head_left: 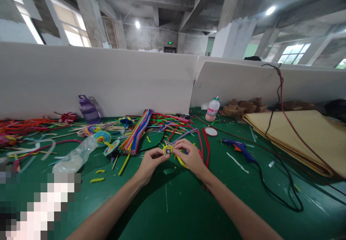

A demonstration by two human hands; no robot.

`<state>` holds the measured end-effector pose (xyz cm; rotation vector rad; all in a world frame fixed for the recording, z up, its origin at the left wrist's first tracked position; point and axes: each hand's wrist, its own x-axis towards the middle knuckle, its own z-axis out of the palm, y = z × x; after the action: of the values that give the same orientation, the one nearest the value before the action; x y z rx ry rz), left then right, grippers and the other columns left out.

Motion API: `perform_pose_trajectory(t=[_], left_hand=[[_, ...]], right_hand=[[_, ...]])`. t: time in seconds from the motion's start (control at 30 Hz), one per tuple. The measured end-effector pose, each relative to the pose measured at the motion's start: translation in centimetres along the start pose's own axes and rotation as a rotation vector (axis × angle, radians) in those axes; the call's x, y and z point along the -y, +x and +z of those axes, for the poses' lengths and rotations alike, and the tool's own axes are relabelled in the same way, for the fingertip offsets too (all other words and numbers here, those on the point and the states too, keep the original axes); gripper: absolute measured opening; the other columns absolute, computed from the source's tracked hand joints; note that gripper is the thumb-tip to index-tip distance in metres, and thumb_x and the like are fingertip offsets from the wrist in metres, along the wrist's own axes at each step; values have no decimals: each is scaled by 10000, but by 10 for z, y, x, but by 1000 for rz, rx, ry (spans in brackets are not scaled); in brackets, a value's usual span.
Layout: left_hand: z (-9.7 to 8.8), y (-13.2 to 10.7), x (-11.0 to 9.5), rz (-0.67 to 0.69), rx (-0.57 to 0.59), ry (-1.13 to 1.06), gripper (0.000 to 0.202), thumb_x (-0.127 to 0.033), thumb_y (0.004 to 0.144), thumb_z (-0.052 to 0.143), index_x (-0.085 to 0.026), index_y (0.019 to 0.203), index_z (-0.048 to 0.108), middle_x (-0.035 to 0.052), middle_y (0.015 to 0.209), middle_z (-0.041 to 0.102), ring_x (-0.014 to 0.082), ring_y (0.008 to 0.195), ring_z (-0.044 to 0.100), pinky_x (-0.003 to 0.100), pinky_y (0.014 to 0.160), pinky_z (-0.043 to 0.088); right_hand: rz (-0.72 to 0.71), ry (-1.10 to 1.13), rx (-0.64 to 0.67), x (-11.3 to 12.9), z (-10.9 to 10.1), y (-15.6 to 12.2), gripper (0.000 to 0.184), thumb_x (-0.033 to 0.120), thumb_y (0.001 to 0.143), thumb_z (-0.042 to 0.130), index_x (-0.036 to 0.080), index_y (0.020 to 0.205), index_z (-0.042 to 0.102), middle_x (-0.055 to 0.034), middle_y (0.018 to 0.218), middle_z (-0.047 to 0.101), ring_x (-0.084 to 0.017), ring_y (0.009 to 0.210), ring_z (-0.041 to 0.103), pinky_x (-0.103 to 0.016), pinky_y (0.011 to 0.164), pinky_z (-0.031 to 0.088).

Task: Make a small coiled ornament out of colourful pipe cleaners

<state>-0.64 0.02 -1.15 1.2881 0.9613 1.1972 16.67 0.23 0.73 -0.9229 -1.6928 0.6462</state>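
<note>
Between my two hands is a small round coil of yellow pipe cleaner with a purple and white middle point(168, 149). My left hand point(150, 163) pinches its left edge with thumb and fingertips. From the other side, my right hand point(190, 157) has thumb and index finger closed on its right edge. Yellow pipe cleaner point(181, 161) curves out below my right hand. Just behind and to the left lies a bundle of colourful pipe cleaners point(139, 131). Red pipe cleaners point(206, 146) lie right of my right hand.
A blue glue gun point(240, 148) with a black cord lies on the green table point(173, 211). Brown paper sheets point(292, 131) are stacked at right. A purple bottle point(88, 109) and a pink-liquid bottle point(212, 110) stand near the white partition point(108, 77). A plastic bag point(77, 157) lies left.
</note>
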Motion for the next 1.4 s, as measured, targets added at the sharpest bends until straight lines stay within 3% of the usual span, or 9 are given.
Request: perform_pose_trajectory(t=[0.13, 0.37, 0.47, 0.7, 0.87, 1.03, 1.4], left_hand=[[3, -2, -2, -15, -1, 32, 161, -260, 613, 736, -151, 641, 622, -21, 630, 612, 108, 621, 520, 210, 606, 373], [5, -1, -3, -4, -41, 55, 156, -250, 587, 750, -149, 633, 641, -11, 657, 614, 115, 636, 524, 215, 617, 388], [5, -1, -1, -3, -33, 33, 143, -246, 595, 746, -155, 633, 644, -10, 654, 622, 119, 643, 532, 220, 629, 391], [6, -3, -4, -44, 51, -83, 112, -232, 625, 728, -155, 620, 648, 6, 647, 645, 134, 676, 558, 245, 704, 407], [7, -5, -8, -67, 94, -103, 109, -235, 637, 721, -151, 619, 654, 15, 636, 633, 137, 657, 555, 258, 697, 412], [6, -4, -7, -81, 138, -97, 107, -229, 627, 727, -151, 624, 654, 17, 638, 649, 141, 655, 571, 253, 691, 415], [5, -4, -5, -74, 169, -48, 82, -215, 625, 728, -155, 650, 679, 14, 655, 669, 133, 659, 577, 233, 681, 417]], right_hand=[[-11, -20, -48, 0, -1, 1, 39, 168, 725, 624, 188, 697, 606, -33, 840, 571, -162, 850, 546, -282, 744, 434], [-52, -99, -114, 9, 3, -4, 79, 130, 722, 592, 191, 679, 567, -27, 847, 544, -171, 907, 509, -316, 838, 392], [-49, -44, -87, 10, 0, -2, 65, 150, 722, 595, 191, 674, 576, -33, 851, 550, -182, 948, 503, -324, 869, 379], [340, 429, 186, 5, -19, 7, 177, 308, 767, 573, 159, 733, 664, -56, 990, 588, -174, 921, 550, -304, 822, 405], [457, 584, 273, 3, -16, 3, 116, 270, 691, 662, 158, 718, 653, -39, 899, 625, -156, 861, 572, -280, 787, 414], [577, 692, 321, 0, -14, 1, 180, 263, 641, 704, 155, 774, 649, -32, 828, 634, -142, 764, 595, -292, 767, 437], [410, 498, 308, 1, -13, 2, 139, 260, 656, 673, 156, 713, 600, 12, 759, 600, -117, 725, 538, -253, 713, 389]])
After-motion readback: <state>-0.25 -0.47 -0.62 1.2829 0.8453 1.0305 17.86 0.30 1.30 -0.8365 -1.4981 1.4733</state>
